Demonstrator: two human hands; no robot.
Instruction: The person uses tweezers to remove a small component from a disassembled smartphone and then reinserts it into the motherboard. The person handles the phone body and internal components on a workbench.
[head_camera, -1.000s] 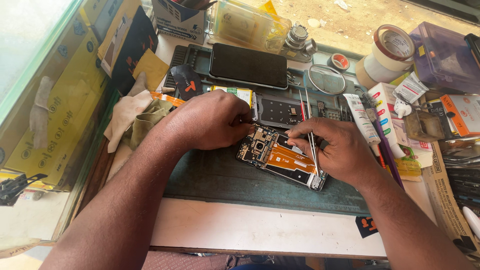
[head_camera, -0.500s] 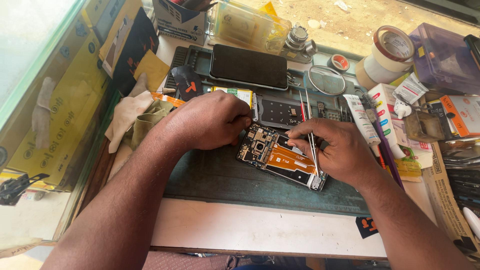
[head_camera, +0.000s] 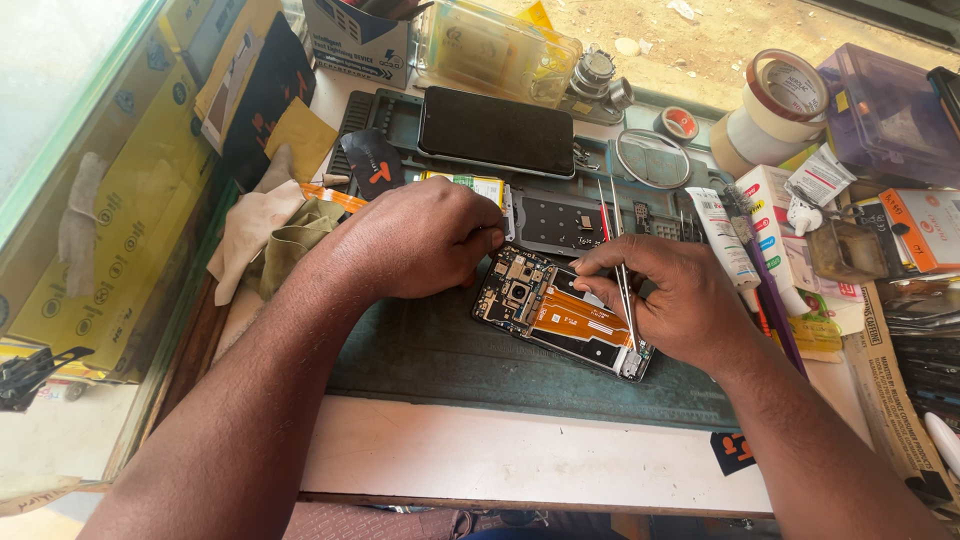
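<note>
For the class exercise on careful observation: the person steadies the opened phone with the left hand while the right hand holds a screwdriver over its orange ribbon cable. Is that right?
Not quite. The head view shows the right hand holding tweezers, not a screwdriver. The rest stands: the left hand steadies the opened phone, with its orange ribbon cable.

A phone repair workshop: opened phone (head_camera: 560, 315), tweezers (head_camera: 622, 270), tape rolls (head_camera: 770, 110).
</note>
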